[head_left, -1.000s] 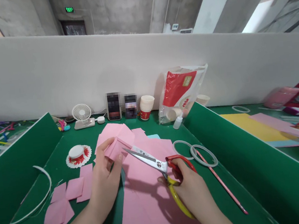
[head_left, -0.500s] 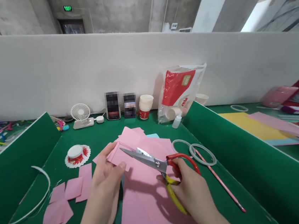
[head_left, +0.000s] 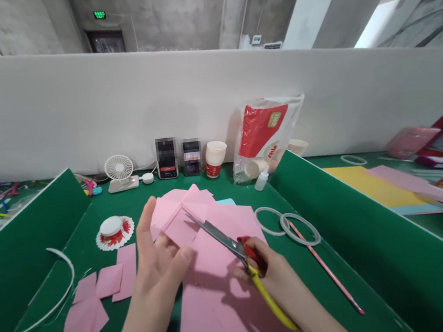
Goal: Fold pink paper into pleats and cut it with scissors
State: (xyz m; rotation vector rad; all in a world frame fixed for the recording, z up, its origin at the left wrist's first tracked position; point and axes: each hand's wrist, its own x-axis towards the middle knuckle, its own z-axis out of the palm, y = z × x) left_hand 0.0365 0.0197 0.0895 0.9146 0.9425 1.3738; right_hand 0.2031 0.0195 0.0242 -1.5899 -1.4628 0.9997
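Note:
My left hand has its index finger raised and its other fingers curled at the lower edge of a small folded piece of pink paper. The thumb lies close to that paper's lower corner; the exact grip is partly hidden. In my right hand are scissors with one red and one yellow handle. Their blades look nearly closed, and the tips point up-left over the folded paper. Beneath both hands lie larger pink sheets, with a bit of blue paper showing behind.
Several pink paper pieces and a white curved strip lie left. A lidded paper ornament, fan, paper cup, bag of cups, glue bottle, rings and pink stick surround the sheets. Green dividers flank me.
My left index finger has lifted away from the paper, and the folded piece has turned and shifted slightly right. The scissors' blades have closed together, and the yellow handle has swung down-right.

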